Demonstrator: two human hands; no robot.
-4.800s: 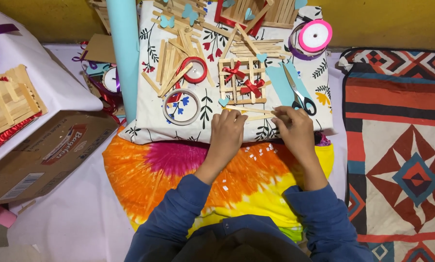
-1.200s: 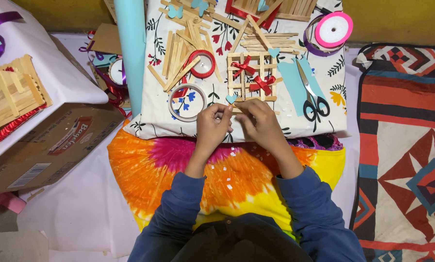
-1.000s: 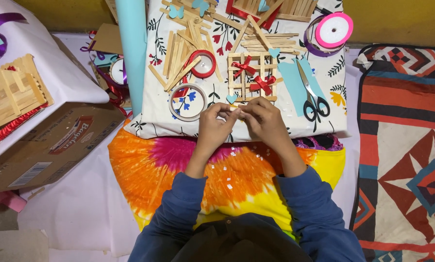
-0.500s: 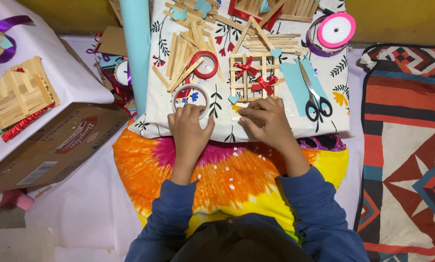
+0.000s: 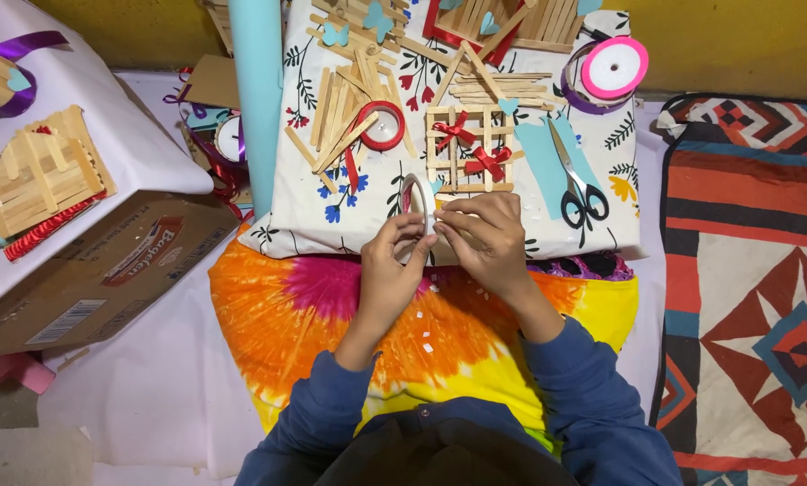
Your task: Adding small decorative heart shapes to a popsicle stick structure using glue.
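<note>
Tape roll: a small roll of tape [image 5: 415, 200] stands on edge, lifted just above the flowered cloth [image 5: 331, 207], between both hands.
Left hand: the left hand [image 5: 390, 270] pinches the roll's lower rim with thumb and fingertips, at 7 o'clock of the roll.
Right hand: the right hand [image 5: 482, 238] has its fingers curled together, tips meeting the roll's side at 4 o'clock.
Stick lattice: a stick lattice [image 5: 469, 148] with 2 red bows lies at 1 o'clock, just beside the roll.
Red ring: a red tape ring [image 5: 381, 125] sits at 11 o'clock among loose sticks.
Scissors: black-handled scissors [image 5: 576, 180] lie at 3 o'clock.
Pink spool: a pink ribbon spool [image 5: 612, 68] rests at 2 o'clock, well apart.
</note>
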